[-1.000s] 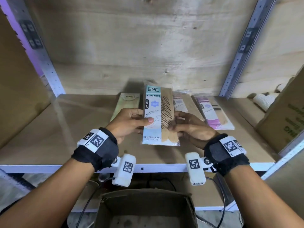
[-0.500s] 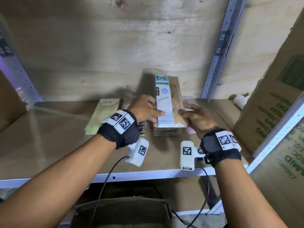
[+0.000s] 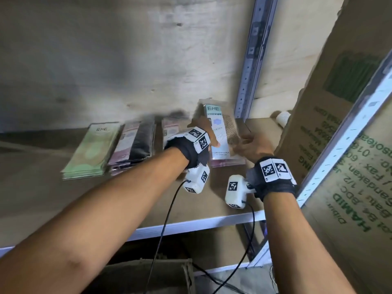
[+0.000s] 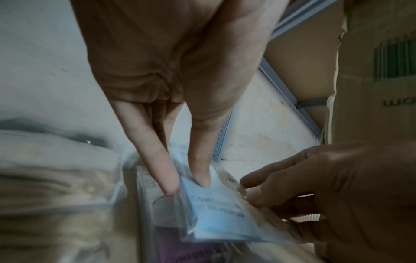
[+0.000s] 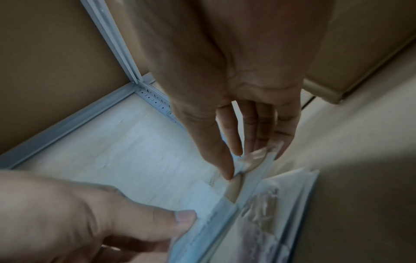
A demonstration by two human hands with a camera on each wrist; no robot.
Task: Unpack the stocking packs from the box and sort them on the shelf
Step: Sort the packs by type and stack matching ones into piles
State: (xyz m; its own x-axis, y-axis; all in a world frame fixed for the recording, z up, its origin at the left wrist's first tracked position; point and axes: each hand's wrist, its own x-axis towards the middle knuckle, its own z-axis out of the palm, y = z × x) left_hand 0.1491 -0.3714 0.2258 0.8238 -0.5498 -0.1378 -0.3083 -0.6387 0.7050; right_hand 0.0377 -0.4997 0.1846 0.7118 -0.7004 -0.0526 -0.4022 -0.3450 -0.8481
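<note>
A blue-and-tan ENE stocking pack [image 3: 220, 132] lies tilted over the rightmost pile [image 3: 228, 162] on the shelf [image 3: 191, 224]. My left hand [image 3: 213, 142] pinches its left side between thumb and fingers [image 4: 171, 190]. My right hand [image 3: 244, 141] pinches the clear plastic edge on its right side [image 5: 243, 163]. In the left wrist view the pack [image 4: 216, 213] hovers just above a purple pack; I cannot tell if it rests on it. Three more piles stand to the left: green [image 3: 89, 151], pink and black [image 3: 135, 145], and one behind my left wrist [image 3: 169, 130]. The open box [image 3: 148, 276] sits below.
A tall printed carton [image 3: 339, 124] stands on the shelf close to the right of my right hand. A metal upright [image 3: 252, 60] rises behind the pile, with a white roll [image 3: 283, 118] beside it. Cables [image 3: 165, 219] hang from both wrists.
Both hands have carried the blue pack to the right and farther back, down over the rightmost pile. The head view has swung right, so more piles show at the left.
</note>
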